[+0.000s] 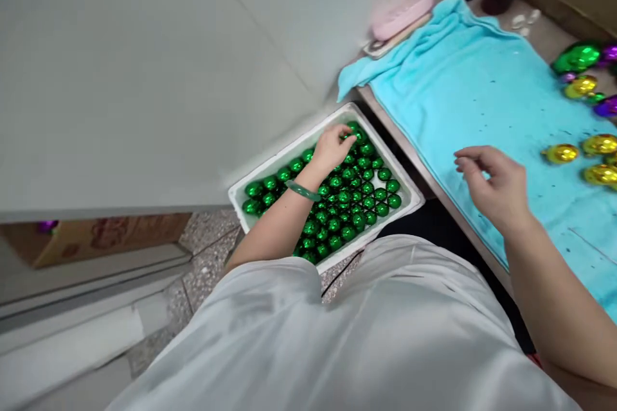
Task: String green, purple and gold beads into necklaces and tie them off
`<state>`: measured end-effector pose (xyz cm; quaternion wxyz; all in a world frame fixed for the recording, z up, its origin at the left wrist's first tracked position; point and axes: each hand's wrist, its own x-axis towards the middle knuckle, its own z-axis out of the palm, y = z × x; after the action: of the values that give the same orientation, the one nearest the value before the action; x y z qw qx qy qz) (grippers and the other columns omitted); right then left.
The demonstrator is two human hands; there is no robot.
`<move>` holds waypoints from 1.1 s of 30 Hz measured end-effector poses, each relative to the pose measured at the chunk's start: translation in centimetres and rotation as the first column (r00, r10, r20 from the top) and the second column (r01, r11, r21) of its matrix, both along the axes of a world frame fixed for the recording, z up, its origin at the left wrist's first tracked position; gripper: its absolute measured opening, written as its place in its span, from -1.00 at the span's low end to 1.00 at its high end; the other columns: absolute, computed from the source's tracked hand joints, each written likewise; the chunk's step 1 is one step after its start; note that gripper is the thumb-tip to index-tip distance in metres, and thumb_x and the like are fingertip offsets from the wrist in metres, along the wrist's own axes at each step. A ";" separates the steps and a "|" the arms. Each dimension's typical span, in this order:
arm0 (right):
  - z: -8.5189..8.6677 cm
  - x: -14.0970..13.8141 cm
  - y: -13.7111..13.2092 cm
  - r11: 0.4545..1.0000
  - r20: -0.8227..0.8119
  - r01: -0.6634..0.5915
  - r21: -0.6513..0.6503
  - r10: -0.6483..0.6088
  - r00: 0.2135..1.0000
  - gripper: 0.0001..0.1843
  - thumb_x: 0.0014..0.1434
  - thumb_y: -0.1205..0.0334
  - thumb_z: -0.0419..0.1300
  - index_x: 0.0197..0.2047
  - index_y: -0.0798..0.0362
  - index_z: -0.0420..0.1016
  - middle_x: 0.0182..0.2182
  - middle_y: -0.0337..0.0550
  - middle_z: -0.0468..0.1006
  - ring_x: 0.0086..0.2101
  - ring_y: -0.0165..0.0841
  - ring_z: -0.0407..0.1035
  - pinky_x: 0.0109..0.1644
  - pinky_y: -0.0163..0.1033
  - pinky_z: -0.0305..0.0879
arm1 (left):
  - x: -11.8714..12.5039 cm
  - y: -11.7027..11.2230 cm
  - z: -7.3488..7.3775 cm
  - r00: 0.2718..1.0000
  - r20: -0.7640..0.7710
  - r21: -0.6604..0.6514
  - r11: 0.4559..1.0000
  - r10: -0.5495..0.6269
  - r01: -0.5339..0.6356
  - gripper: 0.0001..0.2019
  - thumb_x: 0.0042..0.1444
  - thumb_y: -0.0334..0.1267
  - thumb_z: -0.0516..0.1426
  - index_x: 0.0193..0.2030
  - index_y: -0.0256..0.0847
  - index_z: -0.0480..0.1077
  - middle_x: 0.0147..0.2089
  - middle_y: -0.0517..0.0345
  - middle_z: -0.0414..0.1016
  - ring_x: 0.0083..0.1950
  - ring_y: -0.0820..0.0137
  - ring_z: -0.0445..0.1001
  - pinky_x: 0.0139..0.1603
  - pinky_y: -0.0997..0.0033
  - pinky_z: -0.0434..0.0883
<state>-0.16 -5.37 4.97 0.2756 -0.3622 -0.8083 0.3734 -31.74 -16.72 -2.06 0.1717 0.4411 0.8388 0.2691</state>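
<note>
My left hand [333, 146], with a green bangle [303, 191] on the wrist, reaches into a white foam box [409, 196]. Its fingers are closed at a shiny green Christmas ball [359, 136] near the far corner. Many more green balls [344, 196] lie in the box, mostly in one layer. Over the blue towel [448, 90], my right hand [494, 186] is raised with thumb and fingertips pinched together. Anything between those fingertips is too small or hidden to make out.
Yellow ornaments [562, 154] rest on the towel at right, with a mixed green, yellow and purple cluster [578, 67] behind. A pink case [402, 15] sits at the towel's far edge. A grey panel [168, 77] borders the box; a cardboard box [110, 237] is below it.
</note>
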 end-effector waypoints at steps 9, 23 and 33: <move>-6.9 -7.1 -5.4 0.790 0.525 -0.518 -0.327 0.608 0.595 -0.73 0.24 0.24 0.04 -0.09 0.07 0.52 -0.07 -0.01 0.56 -0.10 -0.21 0.45 -0.01 -0.19 0.30 | 1.2 -14.2 -10.4 0.979 0.201 -0.488 0.869 0.024 0.079 -0.14 -0.05 0.00 0.27 0.32 -0.35 0.09 0.22 -0.31 0.19 0.11 0.03 0.36 0.11 0.14 0.32; -16.6 -9.8 -6.5 0.781 0.721 -0.399 -0.481 0.611 0.327 -0.68 0.25 0.21 0.02 -0.05 0.06 0.52 -0.09 0.04 0.57 -0.10 -0.18 0.45 -0.08 -0.20 0.30 | 7.1 -14.6 -14.6 0.762 0.445 -0.414 0.646 -0.471 0.641 -0.37 -0.19 -0.21 0.33 0.13 -0.06 0.41 0.48 0.03 -0.16 0.41 -0.30 -0.26 0.20 -0.15 0.15; -15.8 -14.9 -5.2 0.825 0.732 -0.490 -0.281 0.514 0.447 -0.57 0.27 0.31 -0.06 0.16 0.18 0.37 0.15 0.18 0.33 0.05 -0.13 0.30 0.10 -0.16 0.24 | 4.5 -12.9 -14.7 0.861 0.407 -0.316 0.838 -0.304 0.445 -0.26 -0.30 0.09 0.37 0.08 -0.14 0.44 0.32 -0.14 0.07 0.27 -0.19 0.03 0.22 -0.10 0.17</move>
<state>-15.04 -10.60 -10.80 -0.2325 -0.2359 -0.9090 0.2529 -27.28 -29.66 -16.79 0.4502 0.5010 0.7285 0.1247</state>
